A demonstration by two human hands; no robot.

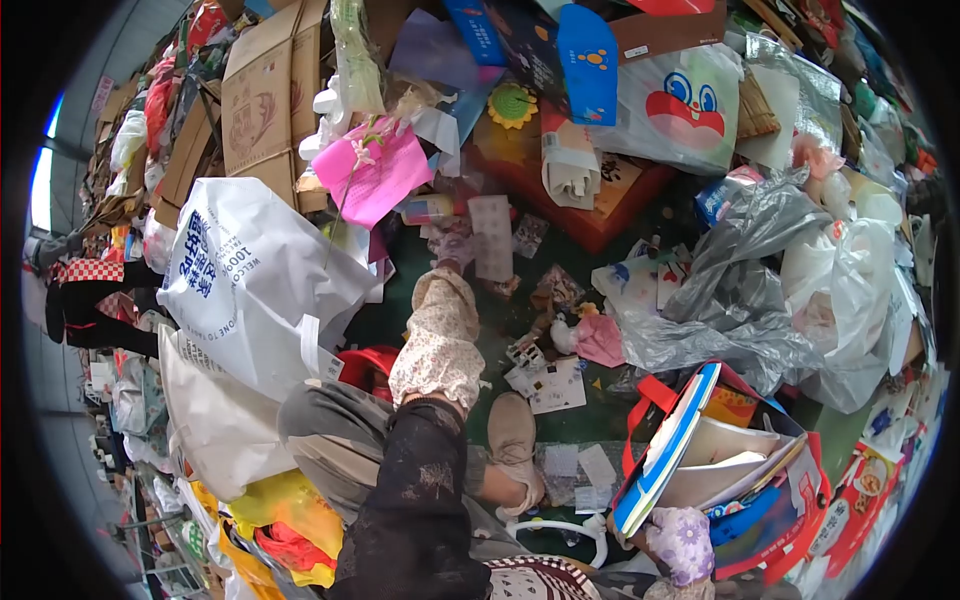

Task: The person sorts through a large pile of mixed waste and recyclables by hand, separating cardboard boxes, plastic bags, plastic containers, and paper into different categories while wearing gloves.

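My left hand [450, 246], in a patterned glove below a floral sleeve cover, reaches forward to the littered floor. It is beside a pale dotted sheet [491, 238] and just below a small colourful packet [428, 208]; its fingers are too small and blurred to read. At the lower right, my right hand [680, 545] wears a purple floral glove. It is closed at the near edge of a red bag [800, 520] holding books and papers. A blue-and-white book [668, 450] stands tilted in that bag.
A large white bag [250, 290] lies at the left, with cardboard [265, 105] behind. Grey plastic [730, 270] is heaped at the right. A red box [600, 215] stands ahead, and a white ring [598, 540] lies near my shoe [513, 430]. Another person [85, 300] is at far left.
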